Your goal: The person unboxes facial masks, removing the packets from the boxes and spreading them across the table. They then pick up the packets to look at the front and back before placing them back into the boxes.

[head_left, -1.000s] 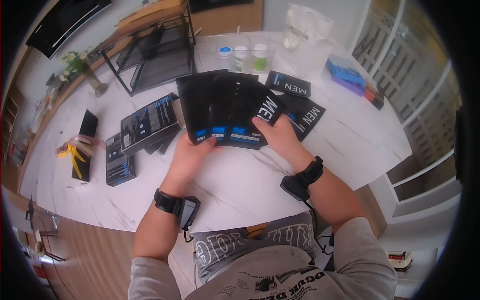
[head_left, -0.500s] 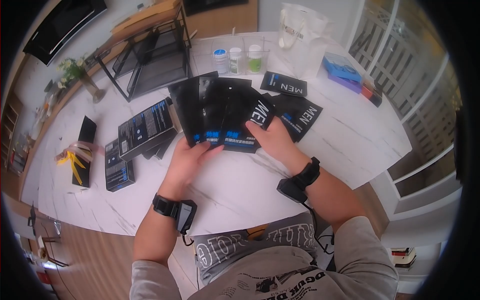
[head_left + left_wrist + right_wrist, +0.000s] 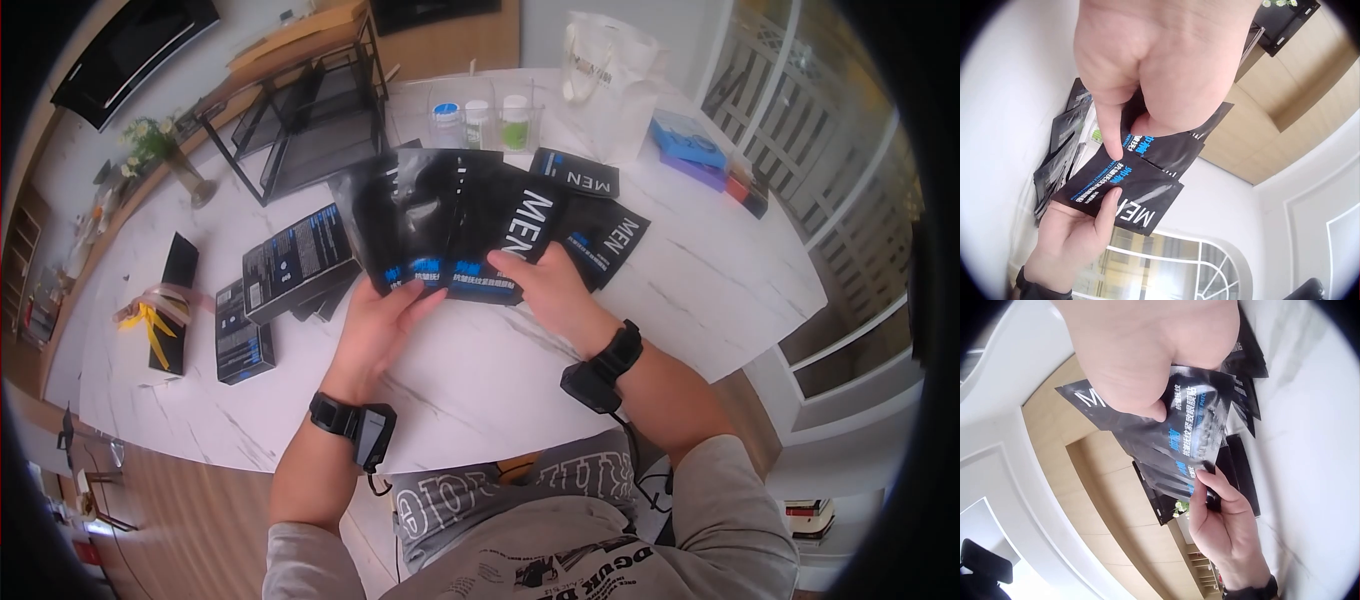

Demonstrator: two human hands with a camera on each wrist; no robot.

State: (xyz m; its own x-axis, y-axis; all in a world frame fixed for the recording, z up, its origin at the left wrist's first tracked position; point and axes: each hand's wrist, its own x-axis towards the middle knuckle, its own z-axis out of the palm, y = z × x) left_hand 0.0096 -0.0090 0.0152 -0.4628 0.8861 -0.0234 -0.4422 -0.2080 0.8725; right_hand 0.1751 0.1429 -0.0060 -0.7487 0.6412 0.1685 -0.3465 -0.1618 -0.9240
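Several black sachets with blue and white print (image 3: 425, 225) are fanned out above the table, held between both hands. The left hand (image 3: 372, 325) pinches their lower left corners, thumb on the printed face. At the fan's right side, the right hand (image 3: 562, 295) grips the front sachet (image 3: 1194, 419), its thumb across the print beside the word MEN. The left wrist view shows the sachets (image 3: 1147, 194) overlapping, with the right hand (image 3: 1075, 237) on the outermost one. Behind the right hand, more sachets marked MEN (image 3: 612, 240) lie on the table.
Black boxes (image 3: 295, 262) are stacked left of the hands, beside a black case with a yellow ribbon (image 3: 155, 325). A wire tray rack (image 3: 315, 140), a clear holder with bottles (image 3: 515, 125) and a white bag (image 3: 610, 90) stand behind. Blue and purple boxes (image 3: 690, 140) sit at right.
The fanned sachets have shifted and tilted slightly, and the front one shows more of the word MEN. Both hands keep their hold, the right thumb now a little lower on the front sachet.
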